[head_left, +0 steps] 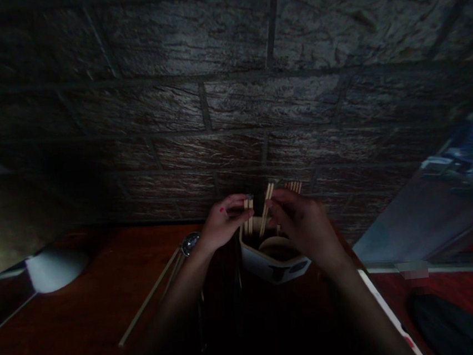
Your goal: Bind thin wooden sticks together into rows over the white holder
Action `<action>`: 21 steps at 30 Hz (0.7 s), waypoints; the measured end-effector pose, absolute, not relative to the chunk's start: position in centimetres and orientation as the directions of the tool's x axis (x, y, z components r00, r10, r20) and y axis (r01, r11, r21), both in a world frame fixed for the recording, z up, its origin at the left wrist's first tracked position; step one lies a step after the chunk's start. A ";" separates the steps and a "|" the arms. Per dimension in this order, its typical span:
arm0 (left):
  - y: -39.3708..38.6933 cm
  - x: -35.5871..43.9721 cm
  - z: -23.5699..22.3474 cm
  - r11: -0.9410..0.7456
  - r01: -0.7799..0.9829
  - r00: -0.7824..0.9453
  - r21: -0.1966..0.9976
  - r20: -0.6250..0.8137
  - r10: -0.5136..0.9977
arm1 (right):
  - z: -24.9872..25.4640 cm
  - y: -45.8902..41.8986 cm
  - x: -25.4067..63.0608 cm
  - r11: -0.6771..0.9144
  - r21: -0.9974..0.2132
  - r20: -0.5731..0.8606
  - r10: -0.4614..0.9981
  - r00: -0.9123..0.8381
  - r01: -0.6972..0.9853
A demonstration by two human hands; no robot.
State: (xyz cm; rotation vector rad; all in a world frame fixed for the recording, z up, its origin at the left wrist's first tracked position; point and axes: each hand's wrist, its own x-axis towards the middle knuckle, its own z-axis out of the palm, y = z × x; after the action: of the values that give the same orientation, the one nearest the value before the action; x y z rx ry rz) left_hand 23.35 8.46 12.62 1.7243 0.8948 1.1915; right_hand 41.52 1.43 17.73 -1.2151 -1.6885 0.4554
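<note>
A light-coloured container (277,271) with a dark pattern on its side stands near the wall. My left hand (224,220), with a watch (190,243) on its wrist, is closed around a few wooden chopsticks (249,212) at the container's back left. My right hand (301,216) pinches chopsticks (266,211) that slant down into the container. More chopstick ends (293,186) show behind my right fingers; whether the hand also holds these I cannot tell. Inside the container a curved, light rim (275,243) is partly visible. The picture is dark.
Loose chopsticks (148,300) lie on the brown wooden table (98,269), beside my left forearm. A white, cup-like object (57,269) and a brownish paper-like bag (6,222) are at the left. A rough brick wall (229,105) rises behind. Lower right lies a dark object (446,319) on red floor.
</note>
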 end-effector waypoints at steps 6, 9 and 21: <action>8.5 23.7 12.4 -0.399 0.068 0.318 0.914 0.359 0.877 | 17.0 2.3 40.3 0.390 -0.661 0.430 0.897 -0.102 0.641; 8.5 23.6 12.5 -0.399 0.079 0.315 0.914 0.357 0.880 | 16.5 2.8 40.1 0.356 -0.665 0.385 0.917 -0.107 0.656; 8.3 22.4 13.7 -0.432 0.198 0.318 0.880 0.359 0.877 | 15.6 3.6 39.7 0.317 -0.695 0.310 0.942 -0.129 0.645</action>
State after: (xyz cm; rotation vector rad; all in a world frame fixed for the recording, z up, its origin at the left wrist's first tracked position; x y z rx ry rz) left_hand 22.42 8.27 13.73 1.8336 0.9567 1.1444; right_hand 39.72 3.61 15.63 -1.4083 -1.8596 0.5193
